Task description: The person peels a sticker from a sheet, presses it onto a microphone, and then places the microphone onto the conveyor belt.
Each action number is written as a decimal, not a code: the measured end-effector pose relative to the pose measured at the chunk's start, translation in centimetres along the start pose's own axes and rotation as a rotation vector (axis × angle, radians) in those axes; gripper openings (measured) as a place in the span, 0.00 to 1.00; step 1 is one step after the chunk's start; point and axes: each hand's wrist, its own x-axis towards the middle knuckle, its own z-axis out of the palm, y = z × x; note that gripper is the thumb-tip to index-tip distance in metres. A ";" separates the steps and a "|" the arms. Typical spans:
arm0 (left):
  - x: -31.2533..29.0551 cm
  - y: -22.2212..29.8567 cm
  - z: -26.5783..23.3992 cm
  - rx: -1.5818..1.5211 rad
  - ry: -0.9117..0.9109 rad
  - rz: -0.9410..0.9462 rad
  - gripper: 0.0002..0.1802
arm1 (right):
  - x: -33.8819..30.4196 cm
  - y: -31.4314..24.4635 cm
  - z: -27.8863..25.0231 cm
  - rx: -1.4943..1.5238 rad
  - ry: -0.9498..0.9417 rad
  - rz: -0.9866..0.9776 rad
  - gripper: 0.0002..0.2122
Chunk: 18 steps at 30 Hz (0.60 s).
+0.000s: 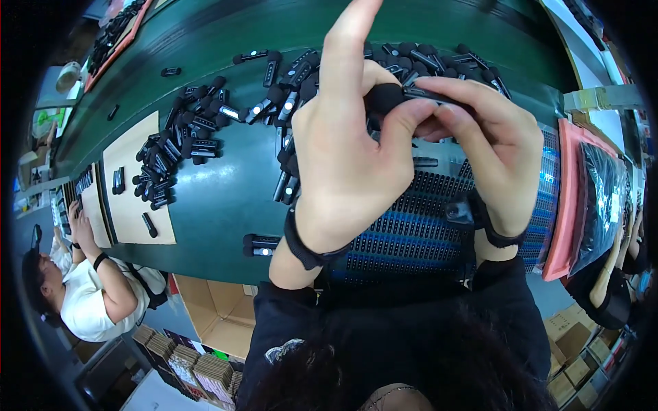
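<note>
Both my hands meet above the green table at the middle right. My left hand pinches the round black foam tip of a small clip-on microphone, its index finger pointing away upward. Thumb and fingertips of my right hand close on the slim black body of the same microphone. Part of that body is hidden by the fingers. Beneath my hands lies a tray with rows of small black pieces. Behind them is a heap of foam-tipped microphones, with more to the left.
Another pile of microphones lies partly on a cardboard sheet at the left. A person in a white shirt works there. At the right, a pink foam tray holds dark plastic bags. An open carton sits below the table edge.
</note>
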 end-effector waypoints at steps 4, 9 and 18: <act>0.9 -0.5 0.3 0.060 -0.014 -0.079 0.30 | 0.2 1.1 0.8 -0.158 0.032 -0.079 0.08; 1.8 -2.5 0.7 0.072 -0.002 0.461 0.30 | 1.0 1.7 0.4 -0.158 -0.058 -0.103 0.09; 3.7 -3.5 -2.7 0.144 0.176 0.484 0.26 | 9.8 13.2 -4.1 -0.076 -0.348 0.282 0.14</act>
